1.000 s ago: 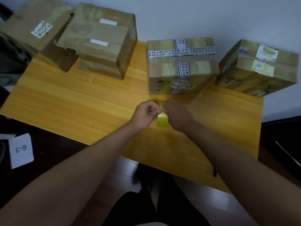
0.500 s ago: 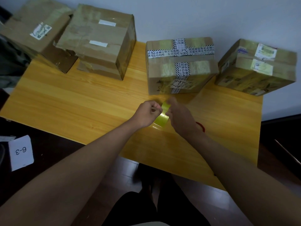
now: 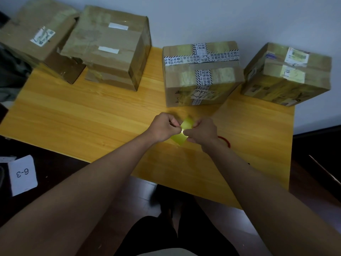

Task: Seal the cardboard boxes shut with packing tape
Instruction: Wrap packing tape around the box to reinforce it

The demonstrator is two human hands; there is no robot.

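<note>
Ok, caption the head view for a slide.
Both hands, left hand and right hand, pinch yellow tape before four boxes.

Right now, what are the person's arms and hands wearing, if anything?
Both forearms are bare, with no sleeves in view, and neither the left hand nor the right hand wears a glove. A thin red string bracelet circles the right wrist. The left wrist shows no band. No rings or watch can be made out.

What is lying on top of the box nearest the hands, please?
On the nearest box, clear tape and printed black-and-white tape cross over its closed top. A paper label sticks to its front. Whatever is inside stays hidden.
</note>
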